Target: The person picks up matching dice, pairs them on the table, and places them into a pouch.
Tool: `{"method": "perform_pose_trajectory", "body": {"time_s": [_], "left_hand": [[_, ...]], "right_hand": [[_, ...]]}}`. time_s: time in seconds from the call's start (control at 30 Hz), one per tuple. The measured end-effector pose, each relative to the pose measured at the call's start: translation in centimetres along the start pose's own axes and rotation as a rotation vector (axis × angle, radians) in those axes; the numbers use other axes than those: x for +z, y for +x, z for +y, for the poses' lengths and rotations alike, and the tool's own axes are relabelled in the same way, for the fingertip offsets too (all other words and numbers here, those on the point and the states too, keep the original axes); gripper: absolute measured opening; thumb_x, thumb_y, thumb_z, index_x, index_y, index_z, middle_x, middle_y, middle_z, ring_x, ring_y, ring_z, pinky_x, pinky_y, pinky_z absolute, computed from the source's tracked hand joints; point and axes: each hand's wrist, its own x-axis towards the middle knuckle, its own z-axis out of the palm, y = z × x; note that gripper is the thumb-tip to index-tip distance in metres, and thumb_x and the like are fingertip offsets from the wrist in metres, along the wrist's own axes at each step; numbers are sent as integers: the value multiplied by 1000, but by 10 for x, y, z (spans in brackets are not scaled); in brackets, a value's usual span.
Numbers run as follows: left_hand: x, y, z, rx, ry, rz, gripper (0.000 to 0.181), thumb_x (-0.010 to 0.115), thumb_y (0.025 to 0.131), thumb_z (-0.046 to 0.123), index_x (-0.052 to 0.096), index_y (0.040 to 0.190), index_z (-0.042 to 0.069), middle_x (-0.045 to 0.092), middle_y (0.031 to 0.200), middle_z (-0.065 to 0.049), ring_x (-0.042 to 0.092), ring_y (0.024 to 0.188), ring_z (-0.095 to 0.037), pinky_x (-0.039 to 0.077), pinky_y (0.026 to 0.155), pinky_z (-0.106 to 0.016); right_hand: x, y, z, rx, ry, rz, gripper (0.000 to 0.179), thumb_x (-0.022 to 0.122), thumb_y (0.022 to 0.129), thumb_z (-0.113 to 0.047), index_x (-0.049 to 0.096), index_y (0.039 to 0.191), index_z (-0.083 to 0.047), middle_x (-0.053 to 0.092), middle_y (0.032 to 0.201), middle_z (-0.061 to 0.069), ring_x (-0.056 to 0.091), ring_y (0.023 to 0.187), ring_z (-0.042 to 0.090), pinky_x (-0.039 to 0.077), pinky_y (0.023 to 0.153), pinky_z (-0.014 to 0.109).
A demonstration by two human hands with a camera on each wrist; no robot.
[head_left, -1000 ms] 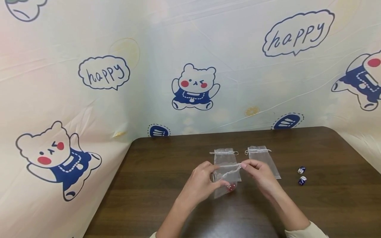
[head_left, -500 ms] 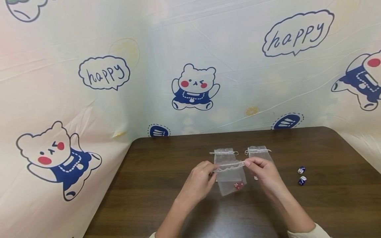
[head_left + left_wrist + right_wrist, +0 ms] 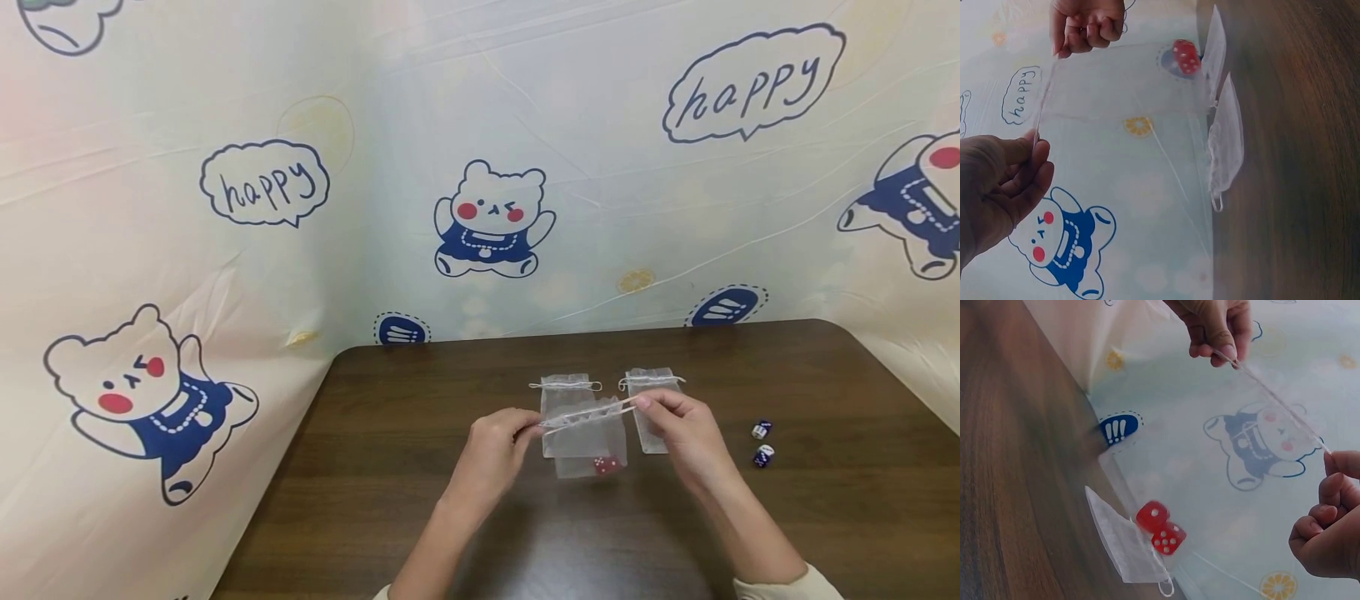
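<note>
Between my hands hangs a sheer white drawstring pouch (image 3: 587, 437), held up by the cords at its mouth. Two red dice (image 3: 1161, 526) sit in its bottom corner, on the right-hand side in the head view. My left hand (image 3: 495, 458) pinches the drawstring at the left end of the mouth, thumb against forefinger. At the other end, the cord is pinched between the thumb and forefinger of my right hand (image 3: 688, 437). The cord runs taut from hand to hand, with the mouth gathered a little along it.
Two more sheer pouches lie flat behind: the left pouch (image 3: 564, 385), partly covered by the held one, and the right pouch (image 3: 652, 425). Two blue-and-white dice (image 3: 762, 456) lie to the right on the brown table (image 3: 360, 467). A printed cloth (image 3: 600, 192) stands behind the table.
My right hand has moved right and slightly up, drawing the cord straight. My left thumb has left the pouch's side for the cord. The pouch with the red dice has swung right.
</note>
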Motion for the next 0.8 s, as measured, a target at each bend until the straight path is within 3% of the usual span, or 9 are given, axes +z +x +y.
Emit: {"method": "perform_pose_trajectory", "body": {"time_s": [0.1, 0.4, 0.8], "left_hand": [[-1, 0, -2, 28, 2, 31, 5, 71, 77, 1, 71, 82, 2, 67, 78, -4, 64, 71, -12, 49, 65, -16], [-5, -1, -6, 29, 1, 96, 7, 71, 76, -1, 71, 79, 5, 67, 76, -2, 63, 69, -10, 49, 63, -16], [-9, 0, -13, 114, 27, 229, 10, 73, 74, -4, 69, 79, 3, 66, 75, -2, 62, 68, -11, 48, 63, -16]], "right_hand": [[-4, 1, -1, 4, 36, 30, 21, 59, 90, -5, 71, 77, -17, 55, 75, -7, 44, 67, 8, 38, 59, 19], [-17, 2, -6, -24, 103, 100, 23, 58, 90, -3, 70, 73, -15, 48, 68, -6, 40, 60, 8, 36, 57, 20], [-26, -2, -12, -95, 169, 117, 24, 56, 89, 2, 72, 77, -12, 57, 74, -5, 43, 65, 7, 35, 58, 20]]}}
